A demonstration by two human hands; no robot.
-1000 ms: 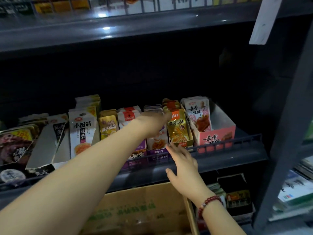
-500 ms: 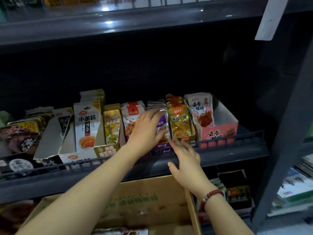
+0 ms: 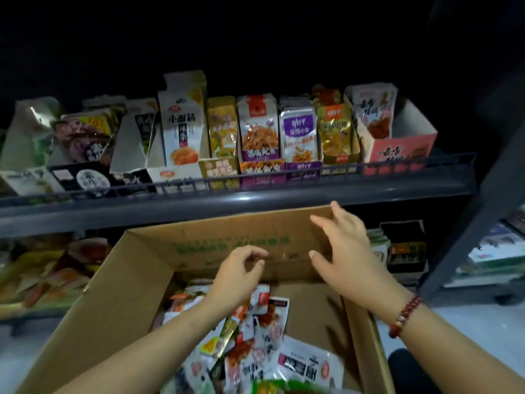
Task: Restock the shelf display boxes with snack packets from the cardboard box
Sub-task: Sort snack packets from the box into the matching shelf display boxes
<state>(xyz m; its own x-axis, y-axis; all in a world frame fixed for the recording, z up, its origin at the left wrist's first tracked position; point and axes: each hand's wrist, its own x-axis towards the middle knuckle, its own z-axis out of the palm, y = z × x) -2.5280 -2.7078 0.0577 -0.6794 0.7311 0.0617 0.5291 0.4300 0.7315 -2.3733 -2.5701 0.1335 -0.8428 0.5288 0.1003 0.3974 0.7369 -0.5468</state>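
The open cardboard box (image 3: 119, 282) fills the lower middle, with several mixed snack packets (image 3: 255, 345) heaped in it. My left hand (image 3: 237, 275) hovers over the heap, fingers loosely curled, holding nothing. My right hand (image 3: 345, 251) is spread open in front of the box's far wall, empty, a red bead bracelet on its wrist. On the shelf (image 3: 255, 199) above stands a row of display boxes: a purple box (image 3: 302, 169) of purple-and-white packets (image 3: 299, 135), a gold box (image 3: 339, 157), and a pink box (image 3: 403, 150) that is partly filled.
A wire rail (image 3: 397, 166) runs along the shelf front. A dark metal upright (image 3: 471, 231) rises at the right. More snacks lie on the lower shelf at the left (image 3: 42, 274) and behind the box at the right (image 3: 403, 248). Pale floor shows at the lower right.
Both hands have come down from the shelf's display boxes to the cardboard box. My left hand let go of the purple packets. The view has tilted downward.
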